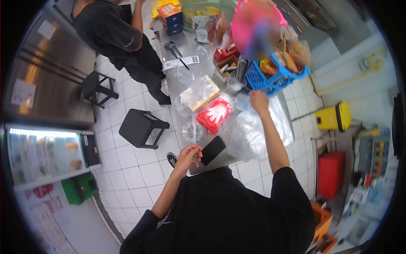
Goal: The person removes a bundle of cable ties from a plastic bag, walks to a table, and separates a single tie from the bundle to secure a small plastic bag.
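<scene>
My left hand (189,158) is held over the near left edge of the metal table (172,76), its fingers curled together. Whether anything thin is between them, I cannot make out. Just right of it lies a black smartphone (213,150). My right hand (259,101) reaches forward, closed, beside the blue plastic basket (277,78) and above clear plastic bags (253,133). What its fingers hold, if anything, is hidden. Between the hands lies a red packet with a white glove picture (215,115), next to a yellowish paper pack (202,94) under clear plastic.
Scissors (172,49), a printed label strip (181,62) and a blue-orange box (170,19) are farther up the table. A pink basket (249,29) stands behind the blue one. Another person (112,31) in black stands at the left. Black stools (141,128) occupy the floor.
</scene>
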### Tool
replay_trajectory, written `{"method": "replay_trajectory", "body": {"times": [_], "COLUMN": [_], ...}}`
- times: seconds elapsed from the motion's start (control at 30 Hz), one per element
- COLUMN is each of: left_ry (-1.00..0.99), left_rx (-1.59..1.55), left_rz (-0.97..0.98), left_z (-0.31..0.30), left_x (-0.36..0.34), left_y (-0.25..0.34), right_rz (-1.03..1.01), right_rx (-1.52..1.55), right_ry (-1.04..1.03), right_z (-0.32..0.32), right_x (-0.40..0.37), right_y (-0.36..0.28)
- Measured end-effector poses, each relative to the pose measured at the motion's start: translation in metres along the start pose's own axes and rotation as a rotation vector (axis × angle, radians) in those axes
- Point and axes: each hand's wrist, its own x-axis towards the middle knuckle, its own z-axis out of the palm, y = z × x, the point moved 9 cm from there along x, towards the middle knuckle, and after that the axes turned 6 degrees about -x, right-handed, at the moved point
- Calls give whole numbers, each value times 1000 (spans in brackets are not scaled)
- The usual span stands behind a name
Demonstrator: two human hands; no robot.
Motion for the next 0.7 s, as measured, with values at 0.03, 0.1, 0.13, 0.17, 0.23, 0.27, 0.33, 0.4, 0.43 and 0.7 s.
{"method": "replay_trajectory", "body": {"times": [0.03, 0.1, 0.13, 0.17, 0.23, 0.27, 0.33, 0.4, 0.43, 0.7], "left_ry": [-8, -52, -44, -32, 2, 25, 26, 47, 30, -188], "left_rx": [15, 22, 58, 87, 170, 200, 250, 358, 366, 876], "left_rz": [5, -1, -6, 8, -11, 7, 34, 159, 158, 551], "left_z": [-20, -62, -88, -112, -165, -185, -216, -238, -233, -81], "left_x": [-8, -20, -28, -33, -41, -52, -58, -52, -47, 83], "left_y": [-1, 2, 4, 8, 13, 27, 50, 70, 76, 118], "right_rz": [31, -16, 59, 119, 177, 222, 273, 359, 457, 715], "right_rx": [7, 222, 388, 556, 906, 940, 980, 1015, 1090, 1264], "right_ry": [41, 169, 80, 2, -151, -158, -136, -94, -40, -34], "right_z": [-16, -61, -71, -75, -56, -42, -13, 12, 26, 76], "right_x": [-16, -63, -94, -118, -170, -194, -231, -265, -281, -336], "right_y": [1, -23, -42, -65, -109, -120, -136, -143, -143, -163]}}
